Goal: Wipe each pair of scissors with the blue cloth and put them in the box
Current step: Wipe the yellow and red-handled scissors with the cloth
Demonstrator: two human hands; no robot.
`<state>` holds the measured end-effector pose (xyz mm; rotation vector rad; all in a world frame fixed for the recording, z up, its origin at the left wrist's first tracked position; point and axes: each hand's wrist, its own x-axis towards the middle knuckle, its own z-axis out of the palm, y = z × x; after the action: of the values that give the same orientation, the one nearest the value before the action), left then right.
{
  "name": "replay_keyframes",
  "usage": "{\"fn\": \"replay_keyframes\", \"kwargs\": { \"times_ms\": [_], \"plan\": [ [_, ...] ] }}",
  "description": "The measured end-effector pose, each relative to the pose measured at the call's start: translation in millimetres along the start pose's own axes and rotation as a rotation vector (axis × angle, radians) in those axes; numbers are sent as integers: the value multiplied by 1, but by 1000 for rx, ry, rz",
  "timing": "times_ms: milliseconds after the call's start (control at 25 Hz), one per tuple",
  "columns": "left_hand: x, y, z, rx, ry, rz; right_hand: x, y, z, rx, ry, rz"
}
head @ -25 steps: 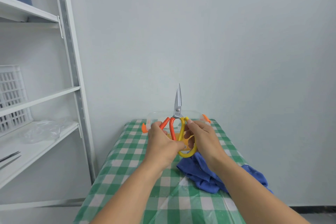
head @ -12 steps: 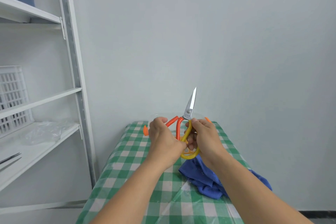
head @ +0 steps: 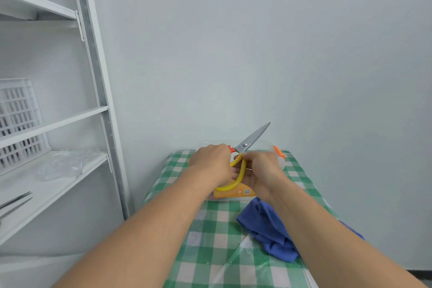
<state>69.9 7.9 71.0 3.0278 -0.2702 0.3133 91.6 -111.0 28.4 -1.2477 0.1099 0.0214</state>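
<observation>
Left hand [head: 211,163]: fingers curled round the orange handle of the scissors [head: 253,138].
Right hand [head: 261,170]: fingers curled round the yellow handle.
Both forearms reach forward. Blades closed, tilted up to the right, above the clear box [head: 280,164].
Blue cloth [head: 268,229]: crumpled on the checked desk [head: 210,241], under the right forearm.
White shelf [head: 53,170] left; pale wall [head: 257,42] behind.

No text legible, small square code mark on orange card [head: 236,193], print too blurred to read
</observation>
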Motion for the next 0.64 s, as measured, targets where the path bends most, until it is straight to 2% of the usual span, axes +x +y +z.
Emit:
{"fn": "replay_keyframes", "kwargs": {
  "times_ms": [320, 640],
  "plan": [
    [54, -29, -3, 78, 1, -80, 24, -17, -1, -595, -16, -65],
    [99, -35, 8, 202, -118, -26, 48, -24, -27, -708, 56, -155]
  ]
}}
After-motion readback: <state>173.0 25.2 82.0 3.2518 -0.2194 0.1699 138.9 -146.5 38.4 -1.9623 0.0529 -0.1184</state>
